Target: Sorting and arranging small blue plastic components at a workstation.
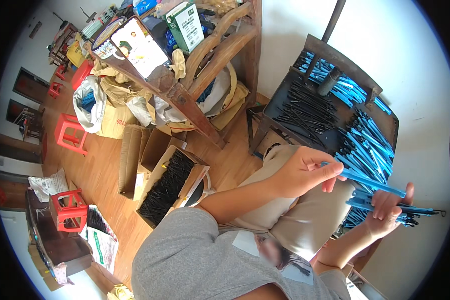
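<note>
Head view: right of centre, the left hand [312, 172] pinches one blue strip [367, 181] in its grip. At the frame's right, the right hand's [385, 212] grip wraps a blue bundle [361, 200]. Above, black rods [307, 111] and a blue pile [367, 145] lie on the tabletop [385, 121].

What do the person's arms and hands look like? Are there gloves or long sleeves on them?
No gloves: the left hand and right hand are both bare. The left sleeve and right sleeve are short and plain grey, leaving both forearms uncovered. I can't see any ring, watch or bracelet.
</note>
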`<state>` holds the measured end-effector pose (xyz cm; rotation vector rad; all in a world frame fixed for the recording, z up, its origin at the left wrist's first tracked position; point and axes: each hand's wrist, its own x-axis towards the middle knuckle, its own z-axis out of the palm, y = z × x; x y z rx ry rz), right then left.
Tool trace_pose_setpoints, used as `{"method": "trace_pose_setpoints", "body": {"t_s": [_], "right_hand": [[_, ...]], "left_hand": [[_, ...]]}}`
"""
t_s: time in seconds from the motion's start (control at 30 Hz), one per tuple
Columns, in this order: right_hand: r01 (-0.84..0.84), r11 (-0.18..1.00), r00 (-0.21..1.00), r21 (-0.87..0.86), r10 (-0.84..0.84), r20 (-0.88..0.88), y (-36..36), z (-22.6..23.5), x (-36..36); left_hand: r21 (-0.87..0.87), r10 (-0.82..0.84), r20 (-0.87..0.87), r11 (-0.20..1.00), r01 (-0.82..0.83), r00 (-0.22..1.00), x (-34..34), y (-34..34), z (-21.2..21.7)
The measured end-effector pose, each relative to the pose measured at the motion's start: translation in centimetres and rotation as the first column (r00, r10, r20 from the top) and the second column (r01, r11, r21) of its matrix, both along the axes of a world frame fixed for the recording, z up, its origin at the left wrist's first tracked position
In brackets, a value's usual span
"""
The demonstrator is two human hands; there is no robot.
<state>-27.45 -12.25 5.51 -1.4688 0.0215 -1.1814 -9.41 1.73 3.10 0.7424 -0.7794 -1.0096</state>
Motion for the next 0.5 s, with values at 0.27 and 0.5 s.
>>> {"method": "trace_pose_setpoints", "body": {"t_s": [0.27,0.5], "right_hand": [[-0.242,0.961,0.966,0.131,0.225,0.126,2.7,-1.0,3.6],[-0.247,0.955,0.967,0.166,0.233,0.100,3.2,-2.5,4.1]], "left_hand": [[0.039,-0.161,-0.010,0.986,0.161,0.987,-0.7,0.3,-1.3],[0.141,-0.277,0.003,0.951,0.274,0.961,-1.0,0.9,-1.4]]}}
